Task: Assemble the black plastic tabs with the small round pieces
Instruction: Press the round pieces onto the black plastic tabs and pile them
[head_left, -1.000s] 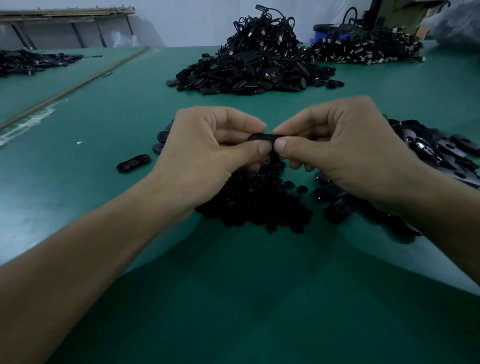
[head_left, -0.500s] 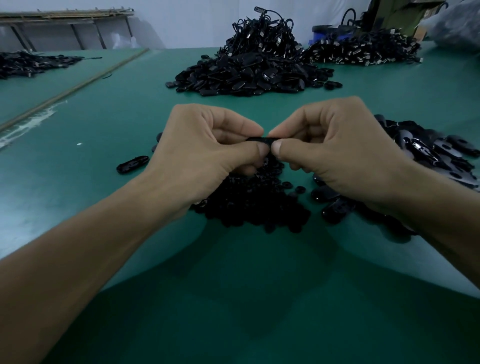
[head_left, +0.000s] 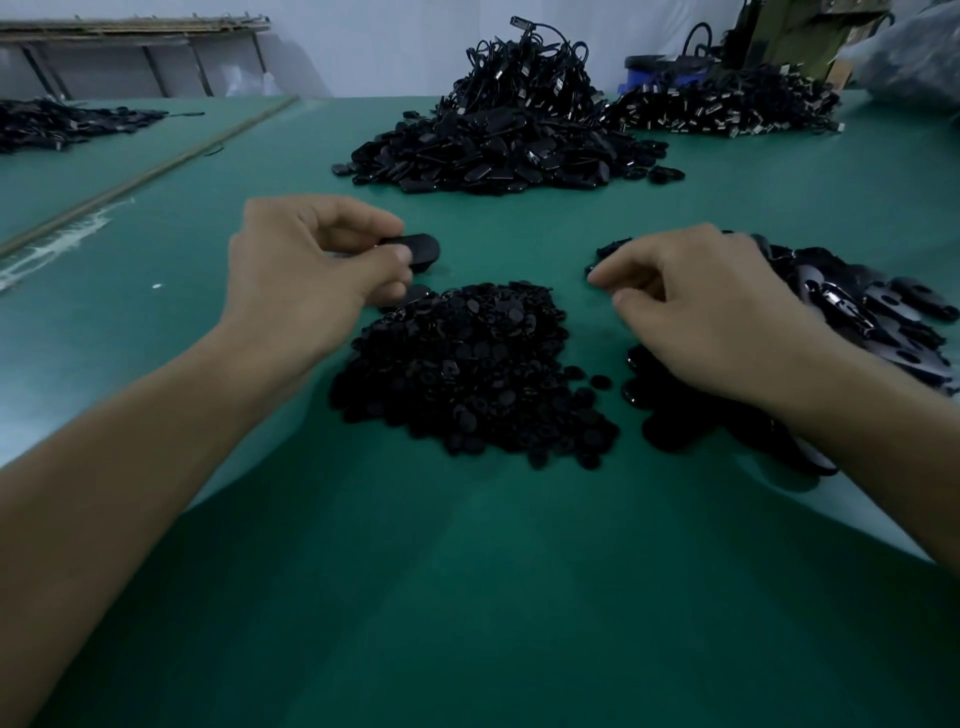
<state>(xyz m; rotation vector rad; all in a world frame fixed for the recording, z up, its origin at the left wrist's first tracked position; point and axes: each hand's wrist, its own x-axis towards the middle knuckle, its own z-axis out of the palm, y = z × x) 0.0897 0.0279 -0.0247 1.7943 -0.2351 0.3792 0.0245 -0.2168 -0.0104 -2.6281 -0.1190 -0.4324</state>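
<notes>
Head view: black tab (head_left: 418, 248) in left hand (head_left: 306, 270)

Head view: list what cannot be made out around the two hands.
Head view throughout.
Black oval plastic tab: near end hidden by the grip of the left hand; any fitted round piece unseen.
Heap of small round black pieces: dark, blurred, pieces indistinct.
Pile of flat black tabs: covered by the right hand and forearm, cut by the right edge.
</notes>
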